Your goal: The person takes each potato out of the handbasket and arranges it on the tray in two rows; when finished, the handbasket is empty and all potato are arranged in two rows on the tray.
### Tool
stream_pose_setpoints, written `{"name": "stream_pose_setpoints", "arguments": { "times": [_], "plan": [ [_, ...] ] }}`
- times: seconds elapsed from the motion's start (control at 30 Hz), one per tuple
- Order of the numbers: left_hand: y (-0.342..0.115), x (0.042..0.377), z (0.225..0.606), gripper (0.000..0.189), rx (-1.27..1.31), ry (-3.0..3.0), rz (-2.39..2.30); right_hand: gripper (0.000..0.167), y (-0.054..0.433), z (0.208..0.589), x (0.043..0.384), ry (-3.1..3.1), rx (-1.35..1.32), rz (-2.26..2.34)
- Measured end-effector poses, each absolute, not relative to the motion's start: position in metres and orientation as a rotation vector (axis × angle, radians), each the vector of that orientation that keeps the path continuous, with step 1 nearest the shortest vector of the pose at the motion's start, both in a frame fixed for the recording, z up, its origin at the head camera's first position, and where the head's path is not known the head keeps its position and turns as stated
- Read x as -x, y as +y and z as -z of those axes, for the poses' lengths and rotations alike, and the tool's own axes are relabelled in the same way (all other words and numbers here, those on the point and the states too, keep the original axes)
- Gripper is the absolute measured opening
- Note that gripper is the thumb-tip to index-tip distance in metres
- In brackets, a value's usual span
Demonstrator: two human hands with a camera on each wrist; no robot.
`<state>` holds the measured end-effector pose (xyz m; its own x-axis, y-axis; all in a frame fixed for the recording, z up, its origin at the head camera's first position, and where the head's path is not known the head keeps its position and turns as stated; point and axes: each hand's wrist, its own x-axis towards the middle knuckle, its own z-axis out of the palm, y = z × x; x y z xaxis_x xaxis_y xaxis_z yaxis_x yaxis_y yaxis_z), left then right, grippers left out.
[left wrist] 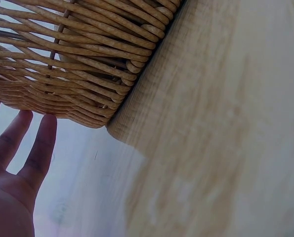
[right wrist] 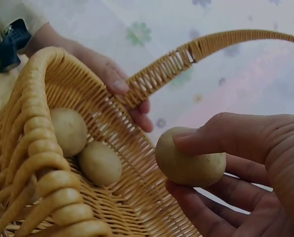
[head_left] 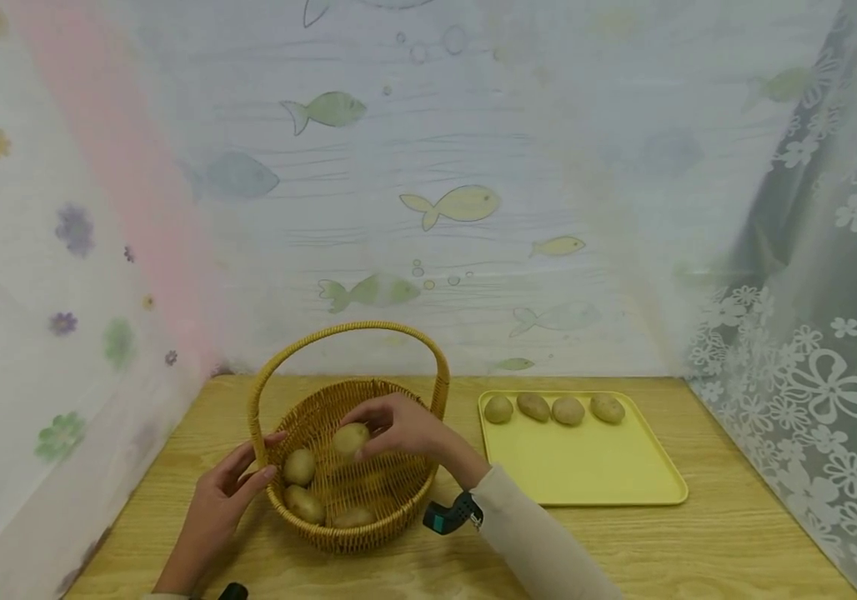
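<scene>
A rounded, pale-brown potato (head_left: 349,439) is held over an upright, round, golden-brown wicker basket (head_left: 327,539) containing three potatoes (head_left: 298,467).

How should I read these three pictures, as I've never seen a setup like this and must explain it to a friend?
There is no robot here, just a person's two bare hands. The wide picture comes from a camera worn on the head, looking forward and down. The other two come from cameras on the left and right wrists, each looking at that hand's work.

On the wooden table are a basket and a yellow tray. The tray bears four potatoes along its far edge; three others show inside the basket. The left hand holds the basket's rim near the handle's foot, and the right hand holds one potato.
</scene>
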<state>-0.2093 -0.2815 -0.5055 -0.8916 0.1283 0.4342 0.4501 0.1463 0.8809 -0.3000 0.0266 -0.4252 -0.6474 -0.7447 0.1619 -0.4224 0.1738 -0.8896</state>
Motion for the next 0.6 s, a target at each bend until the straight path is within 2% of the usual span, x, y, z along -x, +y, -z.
{"name": "stream_pose_setpoints", "arguments": {
  "times": [0.6],
  "plan": [
    [-0.28,0.209,0.504,0.043,0.543,-2.169,1.819,0.047,0.049,0.421,0.287,2.125,1.066,1.576]
  ]
}}
